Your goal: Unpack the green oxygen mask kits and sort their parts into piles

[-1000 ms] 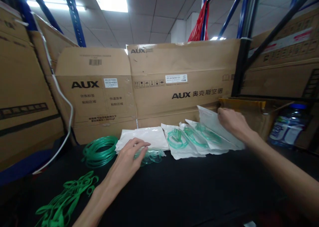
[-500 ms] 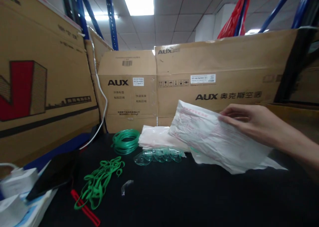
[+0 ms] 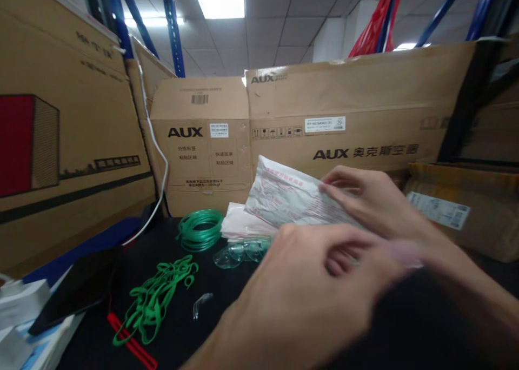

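Observation:
My right hand (image 3: 373, 199) pinches the upper edge of a wrinkled white pouch (image 3: 284, 194) with red print, held tilted above the black tabletop. Across the front, my left hand (image 3: 308, 289) hides much of the pouch. Its fingers are curled, with thumb and fingertips closed at the pouch's near right end; the contact is partly blurred. Behind the hands lie a stack of pale flat packets (image 3: 235, 221) and several clear green plastic masks (image 3: 239, 252), partly covered by my left hand. Left of these is a coil of green tubing (image 3: 200, 229).
A tangle of green elastic straps (image 3: 156, 299) lies at left, by a small clear bent piece (image 3: 200, 303) and a red strip (image 3: 133, 343). A black phone (image 3: 75, 289) and white plugs (image 3: 24, 302) are further left. Cardboard panels (image 3: 206, 164) wall the back; a taped carton (image 3: 466, 207) stands right.
My left hand has come into view from below and reached across to the pouch. My right hand has drawn the pouch leftward. The view has shifted slightly right.

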{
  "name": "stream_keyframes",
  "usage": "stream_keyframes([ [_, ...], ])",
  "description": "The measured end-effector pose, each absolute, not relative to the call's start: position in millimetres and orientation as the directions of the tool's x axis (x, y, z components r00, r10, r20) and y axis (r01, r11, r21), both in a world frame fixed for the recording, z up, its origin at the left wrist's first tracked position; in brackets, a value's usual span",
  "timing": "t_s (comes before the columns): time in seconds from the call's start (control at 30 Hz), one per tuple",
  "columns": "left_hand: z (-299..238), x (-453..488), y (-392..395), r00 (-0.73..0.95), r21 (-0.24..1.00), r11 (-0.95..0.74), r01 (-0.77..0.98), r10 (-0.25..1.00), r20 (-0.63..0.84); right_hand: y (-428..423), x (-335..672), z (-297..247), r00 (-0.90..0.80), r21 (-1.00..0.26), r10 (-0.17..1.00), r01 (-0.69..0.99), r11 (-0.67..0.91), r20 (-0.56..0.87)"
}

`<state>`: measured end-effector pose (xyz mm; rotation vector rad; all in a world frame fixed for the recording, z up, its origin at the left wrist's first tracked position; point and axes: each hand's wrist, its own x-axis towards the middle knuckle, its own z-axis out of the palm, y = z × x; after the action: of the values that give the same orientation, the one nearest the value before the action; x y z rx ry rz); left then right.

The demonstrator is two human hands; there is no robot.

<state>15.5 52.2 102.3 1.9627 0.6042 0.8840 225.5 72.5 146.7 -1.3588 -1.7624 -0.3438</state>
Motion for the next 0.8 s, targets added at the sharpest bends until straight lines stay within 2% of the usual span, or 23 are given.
stream_keyframes([
  [0.07, 112.1, 23.3, 71.5, 0.623, 0.908, -0.419, 0.017, 0.714, 0.318, 74.1, 218.6, 137.2, -0.063, -0.159, 0.514, 0.913, 0.377, 0.855],
  [0.17, 111.7, 32.7, 102.2, 0.628, 0.957, -0.139, -0.254, 0.729, 0.272, 78.8, 206.0, 114.1, -0.251, 0.125, 0.331, 0.925, 0.358, 0.909],
  [0.23, 106.0, 37.2, 121.0, 0.602, 0.902, -0.002, -0.432, 0.743, 0.29, 84.2, 198.4, 96.8, -0.398, 0.287, 0.278, 0.885, 0.366, 0.874],
  [0.3, 98.8, 40.3, 137.3, 0.52, 0.858, 0.018, -0.514, 0.801, 0.295, 90.2, 193.4, 82.9, -0.467, 0.332, 0.257, 0.838, 0.432, 0.846],
  [0.33, 95.1, 41.0, 144.5, 0.472, 0.852, 0.003, -0.523, 0.834, 0.287, 93.0, 192.4, 78.3, -0.459, 0.3, 0.255, 0.823, 0.482, 0.851],
  [0.4, 87.8, 40.1, 157.1, 0.388, 0.853, -0.04, -0.52, 0.879, 0.277, 98.0, 194.5, 73.9, -0.345, 0.136, 0.266, 0.803, 0.581, 0.9],
  [0.47, 81.5, 36.1, 167.4, 0.324, 0.856, -0.079, -0.511, 0.905, 0.276, 103.0, 202.7, 73.9, -0.084, -0.162, 0.34, 0.755, 0.635, 0.937],
  [0.53, 76.9, 30.6, 175.8, 0.273, 0.858, -0.106, -0.503, 0.922, 0.274, 109.7, 215.8, 74.3, 0.204, -0.452, 0.434, 0.654, 0.606, 0.877],
  [0.57, 75.3, 27.9, 179.4, 0.256, 0.858, -0.117, -0.5, 0.927, 0.276, 114.2, 223.1, 73.4, 0.313, -0.558, 0.475, 0.601, 0.572, 0.823],
  [0.63, 73.3, 23.5, 185.5, 0.232, 0.853, -0.136, -0.503, 0.93, 0.285, 124.4, 236.1, 68.9, 0.415, -0.673, 0.533, 0.526, 0.52, 0.737],
  [0.8, 70.2, 19.6, 194.3, 0.207, 0.829, -0.176, -0.531, 0.922, 0.328, 141.5, 244.9, 52.8, 0.378, -0.801, 0.711, 0.367, 0.473, 0.593],
])
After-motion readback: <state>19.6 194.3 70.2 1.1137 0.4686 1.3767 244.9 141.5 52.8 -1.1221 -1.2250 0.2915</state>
